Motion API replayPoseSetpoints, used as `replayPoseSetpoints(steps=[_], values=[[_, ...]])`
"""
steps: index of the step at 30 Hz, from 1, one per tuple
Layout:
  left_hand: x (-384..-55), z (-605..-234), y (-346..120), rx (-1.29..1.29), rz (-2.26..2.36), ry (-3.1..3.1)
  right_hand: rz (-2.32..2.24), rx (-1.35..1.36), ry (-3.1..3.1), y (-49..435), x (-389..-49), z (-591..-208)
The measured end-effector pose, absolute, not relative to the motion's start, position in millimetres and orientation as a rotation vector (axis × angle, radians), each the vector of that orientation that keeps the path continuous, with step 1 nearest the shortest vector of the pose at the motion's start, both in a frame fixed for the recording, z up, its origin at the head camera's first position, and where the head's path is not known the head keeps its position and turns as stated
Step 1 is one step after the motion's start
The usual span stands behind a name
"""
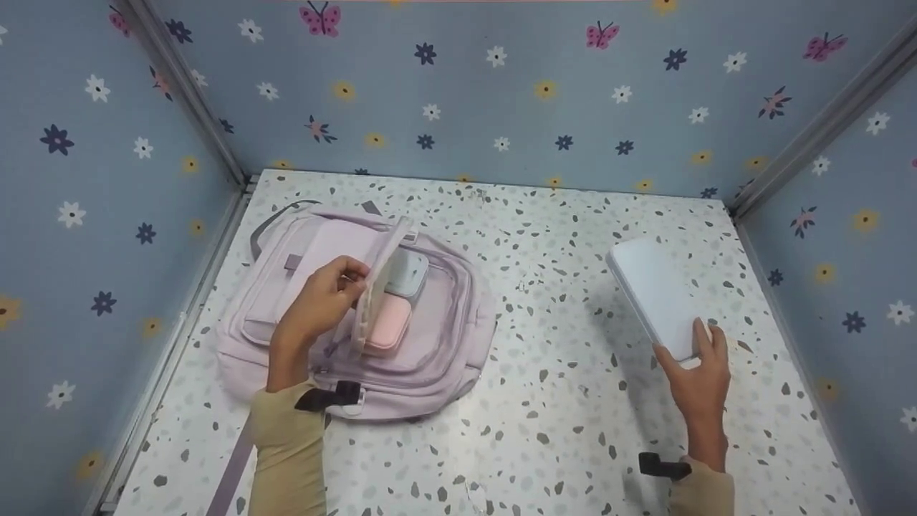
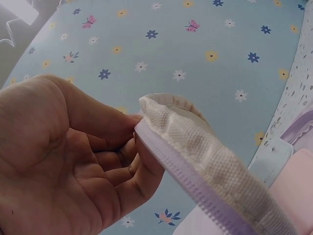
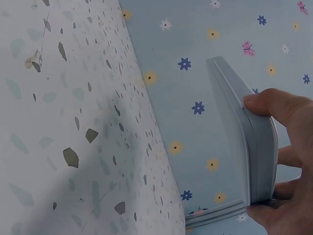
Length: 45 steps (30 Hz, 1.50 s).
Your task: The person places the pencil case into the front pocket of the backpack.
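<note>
A lilac backpack (image 1: 469, 326) lies on the left of the table with a pocket unzipped. My left hand (image 1: 322, 301) pinches the zippered edge of the raised pocket flap (image 2: 195, 152) between thumb and fingers. Inside the pocket, partly hidden by the flap, sit a pink rounded case (image 1: 390, 324) and a pale grey one (image 1: 410, 274). Over the right side of the table, my right hand (image 1: 702, 380) grips one end of a long, flat, pale blue-white case (image 1: 655, 297). In the right wrist view the thumb and fingers hold this case (image 3: 259, 156) across its width.
The white speckled table (image 1: 537, 358) is bordered by blue flowered panels (image 1: 473, 86) at the back and both sides. A purple strap (image 1: 233, 469) runs from the backpack toward the front edge, beside the left sleeve (image 1: 286, 451).
</note>
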<state>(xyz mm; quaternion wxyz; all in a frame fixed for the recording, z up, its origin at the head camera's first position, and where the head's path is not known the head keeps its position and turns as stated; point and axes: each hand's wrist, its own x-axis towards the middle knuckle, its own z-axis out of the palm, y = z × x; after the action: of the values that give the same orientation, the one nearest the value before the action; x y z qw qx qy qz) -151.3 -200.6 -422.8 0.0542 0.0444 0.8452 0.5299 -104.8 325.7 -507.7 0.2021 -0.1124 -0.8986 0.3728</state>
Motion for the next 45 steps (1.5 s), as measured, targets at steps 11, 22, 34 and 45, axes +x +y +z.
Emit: replayPoseSetpoints(steps=[11,22,34,45], values=[[-151,-421,-200,0.136,1.606,2.565,1.028,-0.228,-2.517,313,-112,-503],[-151,-423,-200,0.134,1.619,2.561,1.033,-0.140,-2.508,300,-118,-500],[-150,-422,-201,0.142,1.582,2.579,1.076,-0.024,-2.500,289,-121,-501],[-152,-421,-201,0.128,1.578,2.570,1.084,0.044,-2.519,277,-123,-496]])
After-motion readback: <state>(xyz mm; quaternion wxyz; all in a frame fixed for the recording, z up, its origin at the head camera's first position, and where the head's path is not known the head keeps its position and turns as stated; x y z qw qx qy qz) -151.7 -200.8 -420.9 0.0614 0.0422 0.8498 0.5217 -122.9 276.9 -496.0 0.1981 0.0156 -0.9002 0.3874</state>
